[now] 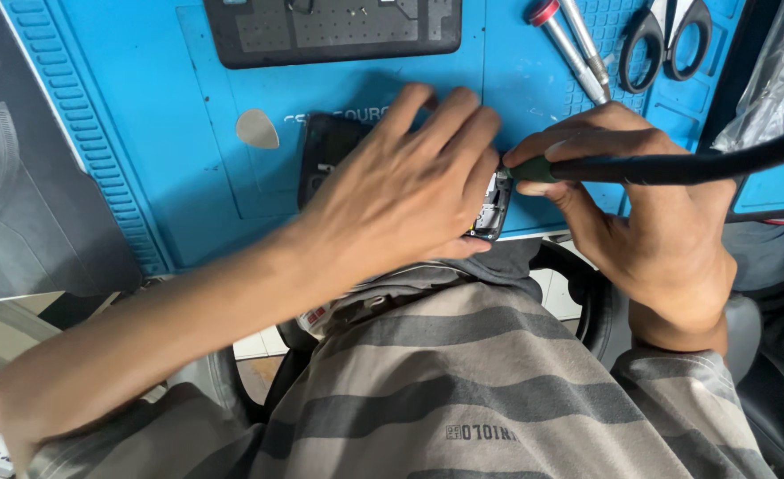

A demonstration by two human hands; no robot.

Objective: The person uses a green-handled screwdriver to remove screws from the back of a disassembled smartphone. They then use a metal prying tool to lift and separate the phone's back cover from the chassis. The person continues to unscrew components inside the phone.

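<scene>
- Dark printed cardboard box (28, 160): lies at the far left, beside the ribbed edge of the blue rubber work mat (170, 133) that covers the desk.
- Grey teardrop-shaped plastic pick (257, 129): lies flat on the mat, left of the device and apart from it.
- Black tray with grey grid insert (334, 31): sits at the top edge of the mat, beyond the device.
- Small dark opened electronic device (339, 151): lies flat on the mat near its front edge. Long axis runs left to right. The left end is a dark glossy shell; the right end (496, 206) shows exposed light metal and internal parts. The middle is hidden.
- Left hand (410, 186): laid palm-down across the device, fingers spread and pressing on it, covering most of its body.
- Black-shafted tool with a green collar (640, 167): long axis runs left to right, tip pointing left at the exposed right end of the device.
- Right hand (649, 204): closed around the tool near its green collar, thumb and fingers clamped.
- Two silver metal drivers, one red-capped (574, 44): lie diagonally on the mat above the right hand.
- Black-handled scissors (667, 35): lie at the top right.
</scene>
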